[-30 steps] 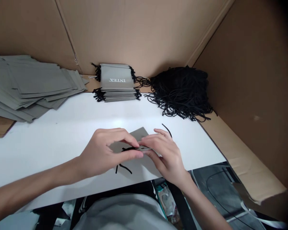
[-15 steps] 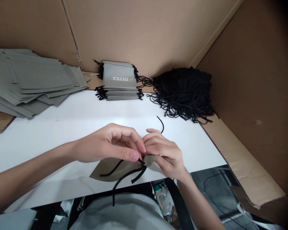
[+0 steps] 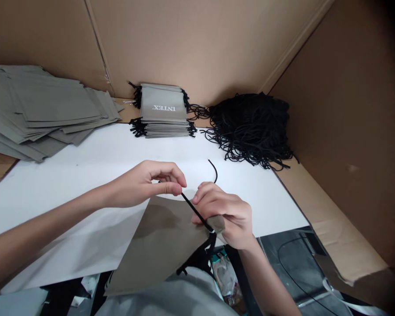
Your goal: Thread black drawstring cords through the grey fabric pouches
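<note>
Between the thumb and fingers of my left hand (image 3: 158,182), a black cord (image 3: 197,213) is pinched and stretched taut. The cord runs down to the right into the corner of a grey-green fabric pouch (image 3: 161,245). My right hand (image 3: 225,213) is closed on that corner of the pouch. The pouch hangs over the table's front edge, its face tilted toward me. Loose black cord ends dangle below the corner, and another cord end curves up behind my right hand. The fingertips of my right hand are partly hidden.
A white table (image 3: 95,175) spans the middle. At its back stand a heap of flat grey-green pouches (image 3: 62,105), a stack of corded pouches marked INTEX (image 3: 164,103) and a pile of black cords (image 3: 253,127). Cardboard walls (image 3: 184,44) rise behind and at the right.
My left hand has moved up and left, drawing the cord taut out of the pouch's corner. The pouch has unfolded and now hangs over the front edge.
</note>
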Tool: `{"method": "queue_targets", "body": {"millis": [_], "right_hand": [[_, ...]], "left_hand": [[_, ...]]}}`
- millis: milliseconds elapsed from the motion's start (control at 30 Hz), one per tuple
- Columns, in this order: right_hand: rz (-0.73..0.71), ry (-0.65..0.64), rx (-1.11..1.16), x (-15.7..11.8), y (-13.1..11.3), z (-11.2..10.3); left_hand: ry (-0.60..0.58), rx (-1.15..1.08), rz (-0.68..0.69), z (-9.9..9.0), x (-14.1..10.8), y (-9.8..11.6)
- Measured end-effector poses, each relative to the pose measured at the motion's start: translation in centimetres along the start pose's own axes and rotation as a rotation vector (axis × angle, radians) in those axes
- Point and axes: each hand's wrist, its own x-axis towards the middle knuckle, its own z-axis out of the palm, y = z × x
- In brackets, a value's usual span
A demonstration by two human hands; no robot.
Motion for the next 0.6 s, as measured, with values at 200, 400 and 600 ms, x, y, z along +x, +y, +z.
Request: {"method": "queue_targets", "body": {"millis": [200,400,600], "right_hand": [[0.067,0.074,-0.014,-0.5,-0.3,-0.6],[0.047,0.127,0.026,-1.0,-0.1,-1.2],[0.072,0.190,0.018,-1.4,0.3,-1.7]], "left_hand": [[0.061,-0.049,-0.037,-1.4,0.9,-2.6],[0.113,-0.013,-0.055,-2.3,1.3,-4.0],[0.156,0.023,-0.048,-2.4,1.2,-3.7]]}}
